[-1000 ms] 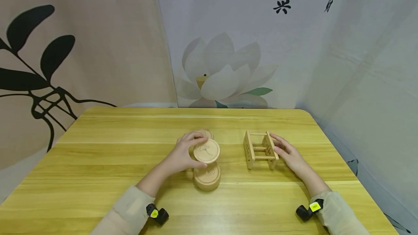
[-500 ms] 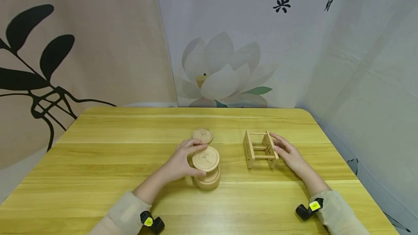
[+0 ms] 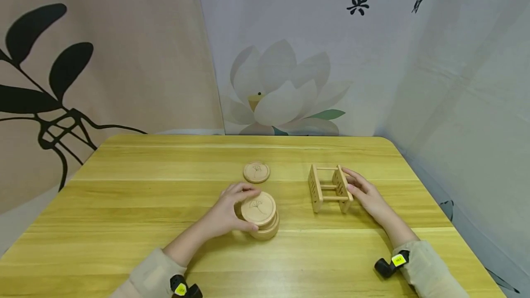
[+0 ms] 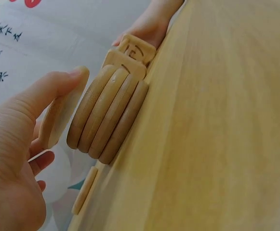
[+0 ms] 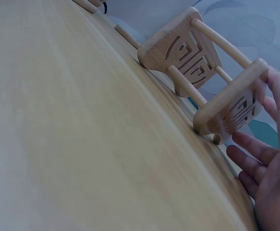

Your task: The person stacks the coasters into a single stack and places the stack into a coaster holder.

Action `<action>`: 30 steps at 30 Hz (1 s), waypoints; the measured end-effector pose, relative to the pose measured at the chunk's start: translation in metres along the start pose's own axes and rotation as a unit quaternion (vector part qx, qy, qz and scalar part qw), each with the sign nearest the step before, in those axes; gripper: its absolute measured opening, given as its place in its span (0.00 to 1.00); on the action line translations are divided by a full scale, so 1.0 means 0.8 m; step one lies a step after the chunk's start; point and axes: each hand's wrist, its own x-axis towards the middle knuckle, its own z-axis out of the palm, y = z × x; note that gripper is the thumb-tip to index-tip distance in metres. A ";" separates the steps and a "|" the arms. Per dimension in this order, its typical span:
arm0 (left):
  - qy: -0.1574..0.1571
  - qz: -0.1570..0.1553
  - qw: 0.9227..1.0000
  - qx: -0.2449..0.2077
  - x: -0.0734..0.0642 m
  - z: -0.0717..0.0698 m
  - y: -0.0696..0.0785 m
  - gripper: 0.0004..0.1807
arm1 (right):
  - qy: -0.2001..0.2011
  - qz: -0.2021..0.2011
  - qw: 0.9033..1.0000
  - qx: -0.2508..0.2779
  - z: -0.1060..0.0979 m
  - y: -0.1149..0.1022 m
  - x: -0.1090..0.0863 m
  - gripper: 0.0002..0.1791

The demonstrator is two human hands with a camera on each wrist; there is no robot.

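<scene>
My left hand [image 3: 227, 213] pinches a round wooden coaster [image 3: 258, 209] by its rim, thumb on the near side. An engraved line drawing marks its top. Just under it stands a stack of several similar coasters [image 4: 107, 115]; a narrow gap shows between them in the left wrist view. My right hand [image 3: 368, 197] rests fingertips against the right end panel of a small wooden coaster rack [image 3: 329, 188]. In the right wrist view, the rack [image 5: 178, 50] has cut-out patterned panels joined by dowels, and the lower fingers [image 5: 249, 163] lie relaxed beside it.
Another wooden coaster [image 3: 256, 172] lies flat behind the stack. Everything stands on a wooden table [image 3: 165, 164] with a printed fabric backdrop [image 3: 285, 13] behind its far edge. Black wrist cameras sit at both cuffs.
My left hand has brought the held coaster toward the near side, from behind the stack to over it, uncovering the coaster at the back. The right hand and rack stay put.
</scene>
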 end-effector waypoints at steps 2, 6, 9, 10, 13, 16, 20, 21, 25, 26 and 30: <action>-0.002 -0.002 1.000 -0.003 -0.002 0.001 0.000 0.47 | -0.001 0.001 1.000 0.002 0.000 0.000 0.000 0.28; -0.011 -0.002 1.000 -0.007 -0.006 0.004 -0.001 0.47 | 0.000 0.004 1.000 0.004 0.000 0.000 0.000 0.28; -0.017 -0.004 1.000 -0.007 -0.007 0.006 -0.001 0.47 | 0.000 0.003 1.000 0.002 0.001 -0.001 0.000 0.28; -0.018 -0.004 1.000 -0.007 -0.007 0.007 -0.001 0.47 | 0.000 0.003 1.000 0.002 0.001 -0.001 0.000 0.28; -0.019 -0.004 1.000 -0.007 -0.007 0.009 -0.001 0.47 | 0.000 0.003 1.000 0.001 0.000 0.000 0.000 0.28; -0.020 -0.004 1.000 -0.007 -0.007 0.010 -0.001 0.46 | 0.000 0.004 1.000 0.002 0.000 0.000 0.000 0.28; -0.019 -0.003 1.000 -0.005 -0.006 0.013 -0.001 0.46 | 0.000 0.002 1.000 0.008 0.000 0.000 0.000 0.28; -0.020 -0.003 1.000 -0.005 -0.006 0.013 -0.001 0.46 | 0.000 0.001 1.000 0.009 -0.001 0.000 0.000 0.28; -0.019 -0.002 1.000 -0.001 -0.007 0.015 -0.002 0.46 | -0.001 0.001 1.000 0.010 0.000 0.000 0.000 0.28; -0.019 -0.003 1.000 -0.001 -0.007 0.015 -0.002 0.47 | -0.001 0.001 1.000 0.009 0.000 0.000 0.000 0.28; -0.018 -0.002 1.000 0.003 -0.007 0.016 -0.003 0.47 | 0.000 0.003 1.000 0.004 0.000 0.000 0.000 0.28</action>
